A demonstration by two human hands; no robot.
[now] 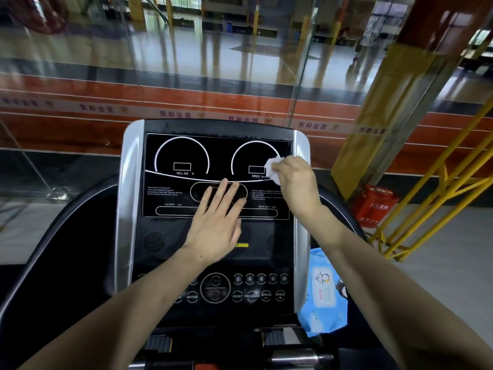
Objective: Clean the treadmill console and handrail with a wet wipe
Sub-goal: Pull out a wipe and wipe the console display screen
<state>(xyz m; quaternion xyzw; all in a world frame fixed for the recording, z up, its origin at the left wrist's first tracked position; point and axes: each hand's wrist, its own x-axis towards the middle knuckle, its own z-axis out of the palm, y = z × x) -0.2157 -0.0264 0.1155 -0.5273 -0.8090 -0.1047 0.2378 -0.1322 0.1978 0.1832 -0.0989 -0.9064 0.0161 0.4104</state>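
Observation:
The black treadmill console (184,153) with silver side trims fills the middle of the view. My right hand (296,180) presses a crumpled white wet wipe (272,166) against the right side of the display, over the speed dial. My left hand (216,225) lies flat on the middle of the panel, fingers spread, holding nothing. A dark curved handrail (61,217) runs down the left side; the right handrail (336,206) shows behind my right forearm.
A blue pack of wet wipes (322,297) rests beside the console's right edge. A red box (373,204) and a yellow metal frame (437,193) stand on the floor to the right. A glass wall stands just beyond the console.

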